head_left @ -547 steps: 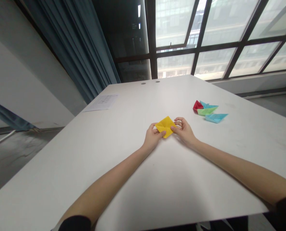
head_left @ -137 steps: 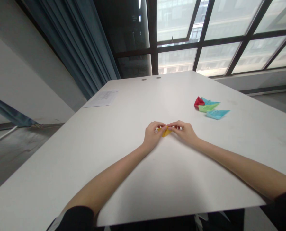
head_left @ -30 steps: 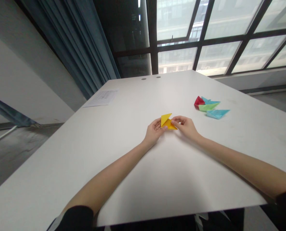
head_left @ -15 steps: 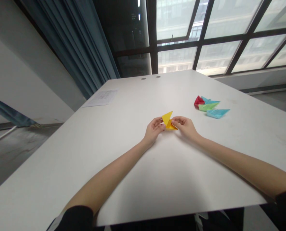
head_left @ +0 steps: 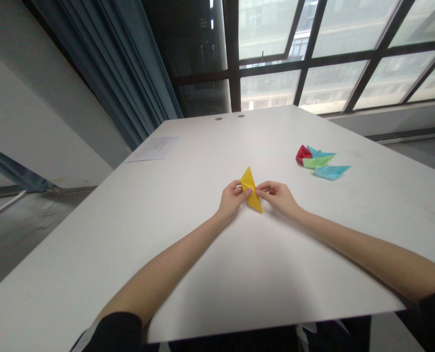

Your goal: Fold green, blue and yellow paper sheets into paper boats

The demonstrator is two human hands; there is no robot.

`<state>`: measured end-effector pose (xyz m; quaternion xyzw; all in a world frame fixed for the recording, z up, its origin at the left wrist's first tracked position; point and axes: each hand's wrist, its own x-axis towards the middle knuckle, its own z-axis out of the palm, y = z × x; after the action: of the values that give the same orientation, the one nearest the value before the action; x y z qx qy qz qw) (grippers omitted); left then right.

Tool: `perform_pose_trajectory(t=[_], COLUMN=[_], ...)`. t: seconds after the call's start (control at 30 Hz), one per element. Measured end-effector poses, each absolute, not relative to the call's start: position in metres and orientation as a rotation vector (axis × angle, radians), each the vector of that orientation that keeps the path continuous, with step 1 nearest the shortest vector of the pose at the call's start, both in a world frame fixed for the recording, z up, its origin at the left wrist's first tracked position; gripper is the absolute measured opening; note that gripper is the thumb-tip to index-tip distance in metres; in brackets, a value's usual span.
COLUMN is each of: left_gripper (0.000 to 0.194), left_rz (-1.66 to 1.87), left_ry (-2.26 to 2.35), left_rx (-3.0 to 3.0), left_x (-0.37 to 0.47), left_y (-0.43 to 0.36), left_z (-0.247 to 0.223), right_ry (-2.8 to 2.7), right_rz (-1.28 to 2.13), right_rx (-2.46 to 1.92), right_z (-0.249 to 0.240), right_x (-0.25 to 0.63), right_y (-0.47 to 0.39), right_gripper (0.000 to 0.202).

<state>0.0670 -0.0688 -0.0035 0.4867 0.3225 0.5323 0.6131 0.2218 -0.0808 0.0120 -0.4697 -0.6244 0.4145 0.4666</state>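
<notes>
A folded yellow paper (head_left: 253, 197) is held between both hands above the middle of the white table, one pointed end up and the other slanting down to the right. My left hand (head_left: 232, 196) grips its left side, the thumb lying across the front. From the right, my right hand (head_left: 279, 196) pinches the paper's right edge near its middle, thumb and forefinger together. The fingers behind the paper are partly hidden.
Several folded papers lie on the table (head_left: 203, 274) to the right: a red one (head_left: 303, 155), a green one (head_left: 315, 162) and blue ones, the nearest (head_left: 332, 172) apart. A printed sheet (head_left: 154, 148) lies at the back left.
The yellow paper has been turned and now stretches lengthwise from top to lower right, its two parts spread in line. My right hand has shifted slightly left and down along it.
</notes>
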Motion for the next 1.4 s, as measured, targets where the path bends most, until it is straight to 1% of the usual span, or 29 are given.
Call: perform_pose_trajectory(t=[0.1, 0.2, 0.33, 0.43, 0.53, 0.67, 0.8, 0.9, 1.07, 1.27, 1.4], left_gripper=[0.042, 0.046, 0.054, 0.054, 0.051, 0.038, 0.031, 0.029, 0.03, 0.032, 0.032], left_rz=[1.225, 1.213, 1.136, 1.064, 1.012, 0.983, 0.978, 0.938, 0.906, 0.904, 0.917], left_ry=[0.781, 0.808, 0.841, 0.837, 0.868, 0.946, 0.945, 0.922, 0.932, 0.935, 0.958], left_rx=[1.106, 1.101, 1.151, 1.223, 1.261, 1.262, 1.243, 1.251, 1.253, 1.264, 1.286], left_x=[0.067, 0.066, 0.066, 0.065, 0.065, 0.066, 0.068, 0.068, 0.069, 0.069, 0.069], left_y=[-0.068, -0.068, -0.073, -0.077, -0.079, -0.077, -0.076, -0.077, -0.078, -0.079, -0.081], left_z=[-0.004, -0.002, 0.002, 0.006, 0.008, 0.007, 0.005, 0.006, 0.006, 0.008, 0.01], right_ry=[-1.592, -1.555, -1.439, -1.371, -1.313, -1.204, -1.225, -1.281, -1.258, -1.234, -1.221], right_rz=[0.921, 0.905, 0.997, 1.112, 1.171, 1.096, 1.159, 1.225, 1.199, 1.228, 1.177], right_rx=[-1.172, -1.145, -1.111, -1.078, -1.061, -1.084, -1.069, -1.067, -1.112, -1.065, -1.019], right_z=[0.012, 0.012, 0.014, 0.016, 0.018, 0.016, 0.012, 0.011, 0.016, 0.009, 0.006], right_x=[0.223, 0.224, 0.224, 0.223, 0.223, 0.224, 0.223, 0.221, 0.219, 0.221, 0.221], right_y=[-0.081, -0.08, -0.078, -0.077, -0.076, -0.073, -0.072, -0.075, -0.08, -0.077, -0.075], right_gripper=[0.025, 0.029, 0.037, 0.033, 0.029, 0.026, 0.027, 0.03, 0.029, 0.029, 0.031])
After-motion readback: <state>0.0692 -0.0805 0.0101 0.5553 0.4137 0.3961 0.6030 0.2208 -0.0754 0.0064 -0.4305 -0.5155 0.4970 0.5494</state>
